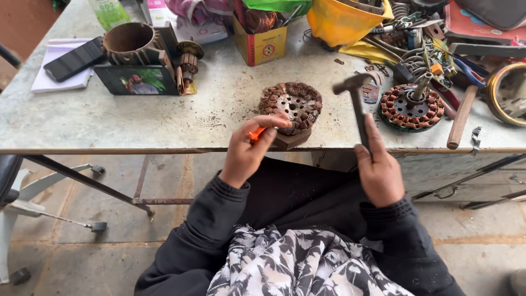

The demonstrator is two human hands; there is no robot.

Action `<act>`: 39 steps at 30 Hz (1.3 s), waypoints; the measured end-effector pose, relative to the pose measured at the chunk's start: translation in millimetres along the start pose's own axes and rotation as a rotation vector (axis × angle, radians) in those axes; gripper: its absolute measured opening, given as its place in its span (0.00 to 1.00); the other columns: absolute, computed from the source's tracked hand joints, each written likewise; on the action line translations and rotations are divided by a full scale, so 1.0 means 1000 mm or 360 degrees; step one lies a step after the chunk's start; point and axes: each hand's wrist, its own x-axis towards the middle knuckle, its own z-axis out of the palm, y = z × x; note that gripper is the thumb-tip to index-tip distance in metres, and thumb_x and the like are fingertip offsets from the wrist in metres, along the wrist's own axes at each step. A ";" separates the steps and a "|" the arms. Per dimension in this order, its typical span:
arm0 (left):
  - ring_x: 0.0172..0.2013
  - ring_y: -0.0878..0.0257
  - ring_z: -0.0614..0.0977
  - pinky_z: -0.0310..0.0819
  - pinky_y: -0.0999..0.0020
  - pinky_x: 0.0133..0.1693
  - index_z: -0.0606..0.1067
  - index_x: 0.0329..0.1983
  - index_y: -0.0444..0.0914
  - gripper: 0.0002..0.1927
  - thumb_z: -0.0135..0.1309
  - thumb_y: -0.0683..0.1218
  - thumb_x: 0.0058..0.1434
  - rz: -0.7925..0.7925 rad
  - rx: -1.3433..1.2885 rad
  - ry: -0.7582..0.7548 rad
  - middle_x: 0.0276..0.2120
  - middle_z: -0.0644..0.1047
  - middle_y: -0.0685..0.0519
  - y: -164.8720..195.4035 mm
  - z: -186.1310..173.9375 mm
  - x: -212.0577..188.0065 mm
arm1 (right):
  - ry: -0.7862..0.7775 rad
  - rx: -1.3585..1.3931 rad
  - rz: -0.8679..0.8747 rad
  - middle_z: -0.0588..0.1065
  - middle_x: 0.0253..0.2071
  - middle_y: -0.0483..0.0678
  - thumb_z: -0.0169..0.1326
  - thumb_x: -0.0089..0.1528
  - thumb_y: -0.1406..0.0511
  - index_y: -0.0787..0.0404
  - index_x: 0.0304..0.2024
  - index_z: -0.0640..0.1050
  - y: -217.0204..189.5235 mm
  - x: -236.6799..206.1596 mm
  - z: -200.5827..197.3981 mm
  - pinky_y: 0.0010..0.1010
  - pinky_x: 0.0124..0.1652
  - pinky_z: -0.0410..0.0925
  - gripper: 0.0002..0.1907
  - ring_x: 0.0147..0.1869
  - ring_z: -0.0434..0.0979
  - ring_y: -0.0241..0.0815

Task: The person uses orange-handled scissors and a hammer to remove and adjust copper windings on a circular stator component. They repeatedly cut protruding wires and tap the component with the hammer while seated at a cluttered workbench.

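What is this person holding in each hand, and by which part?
The right hand grips a hammer low on its handle. The left hand holds an orange-handled tool by its handle.

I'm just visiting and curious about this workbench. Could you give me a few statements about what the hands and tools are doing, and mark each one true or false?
1. The right hand holds a hammer raised above the bench. True.
2. The left hand is empty. False: it grips a tool with an orange handle, set against the copper-wound motor stator.
3. That stator lies flat on the bare table. False: it rests on a dark block at the table edge.
4. A second wound stator lies to the right of the hammer. True.
5. The yellow container stands at the near edge of the table. False: it is at the far side, among clutter.
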 end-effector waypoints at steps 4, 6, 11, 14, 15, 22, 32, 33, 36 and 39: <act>0.61 0.58 0.80 0.72 0.60 0.67 0.76 0.56 0.34 0.11 0.47 0.38 0.75 -0.0213 -0.0335 0.0244 0.56 0.80 0.48 0.001 -0.003 0.002 | -0.0042 -0.0377 -0.0067 0.78 0.47 0.62 0.52 0.67 0.60 0.40 0.74 0.62 0.014 0.008 -0.001 0.50 0.47 0.70 0.33 0.48 0.78 0.65; 0.62 0.57 0.79 0.70 0.61 0.68 0.76 0.57 0.33 0.11 0.48 0.37 0.75 -0.0242 -0.0652 0.0416 0.57 0.80 0.46 -0.003 0.001 0.003 | -0.0076 -0.0555 -0.0001 0.78 0.44 0.59 0.52 0.66 0.60 0.37 0.73 0.64 0.021 0.010 0.002 0.51 0.45 0.70 0.32 0.45 0.78 0.65; 0.59 0.58 0.81 0.75 0.62 0.64 0.76 0.59 0.32 0.12 0.49 0.38 0.76 -0.0265 -0.0398 0.0393 0.55 0.81 0.45 -0.008 0.003 -0.004 | -0.0080 -0.0823 -0.0126 0.72 0.44 0.55 0.54 0.65 0.59 0.38 0.69 0.70 0.027 0.015 0.014 0.48 0.41 0.71 0.28 0.44 0.77 0.58; 0.58 0.60 0.82 0.77 0.65 0.62 0.77 0.58 0.32 0.11 0.50 0.39 0.76 -0.0169 0.0013 0.0294 0.55 0.82 0.46 -0.007 0.007 -0.013 | -0.0115 -0.0752 -0.0286 0.71 0.46 0.53 0.54 0.63 0.62 0.42 0.68 0.72 0.033 0.028 0.015 0.45 0.45 0.70 0.28 0.51 0.75 0.55; 0.58 0.61 0.83 0.77 0.66 0.62 0.77 0.58 0.33 0.11 0.50 0.40 0.76 -0.0121 0.0139 0.0256 0.55 0.82 0.47 -0.006 0.008 -0.015 | -0.0136 -0.0731 -0.0349 0.71 0.47 0.54 0.54 0.63 0.63 0.44 0.68 0.72 0.035 0.034 0.015 0.45 0.48 0.69 0.29 0.53 0.74 0.55; 0.50 0.59 0.83 0.79 0.68 0.51 0.76 0.57 0.37 0.13 0.57 0.44 0.71 0.0116 0.0942 0.0306 0.51 0.80 0.50 0.011 0.001 -0.017 | -0.0090 -0.0804 -0.0649 0.72 0.58 0.52 0.52 0.63 0.65 0.47 0.66 0.74 0.028 0.051 0.017 0.44 0.60 0.63 0.26 0.63 0.70 0.53; 0.34 0.57 0.84 0.77 0.65 0.39 0.80 0.45 0.40 0.10 0.64 0.49 0.65 0.0232 0.1426 0.0418 0.35 0.82 0.52 0.033 -0.001 0.004 | 0.0016 -0.0500 -0.1171 0.70 0.67 0.49 0.53 0.67 0.64 0.58 0.64 0.74 -0.039 0.050 0.066 0.43 0.69 0.58 0.21 0.74 0.65 0.47; 0.34 0.57 0.84 0.77 0.64 0.38 0.80 0.43 0.40 0.10 0.64 0.49 0.65 0.0254 0.1456 0.0432 0.34 0.82 0.53 0.033 -0.002 0.007 | 0.0030 -0.0524 -0.1195 0.71 0.67 0.49 0.52 0.66 0.66 0.58 0.64 0.74 -0.038 0.049 0.066 0.43 0.69 0.58 0.23 0.74 0.65 0.47; 0.29 0.56 0.82 0.75 0.61 0.33 0.81 0.41 0.38 0.11 0.65 0.50 0.63 0.0233 0.1596 0.0459 0.31 0.82 0.52 0.031 0.001 0.012 | 0.0058 -0.0564 -0.1233 0.72 0.67 0.50 0.51 0.62 0.71 0.59 0.64 0.74 -0.036 0.044 0.067 0.42 0.68 0.59 0.26 0.73 0.67 0.49; 0.30 0.54 0.82 0.75 0.60 0.34 0.79 0.41 0.37 0.14 0.63 0.52 0.66 0.0276 0.1735 0.0422 0.33 0.81 0.50 0.030 0.000 0.020 | 0.0079 -0.0554 -0.1234 0.72 0.66 0.50 0.52 0.61 0.72 0.59 0.64 0.75 -0.037 0.042 0.071 0.42 0.68 0.60 0.26 0.72 0.68 0.50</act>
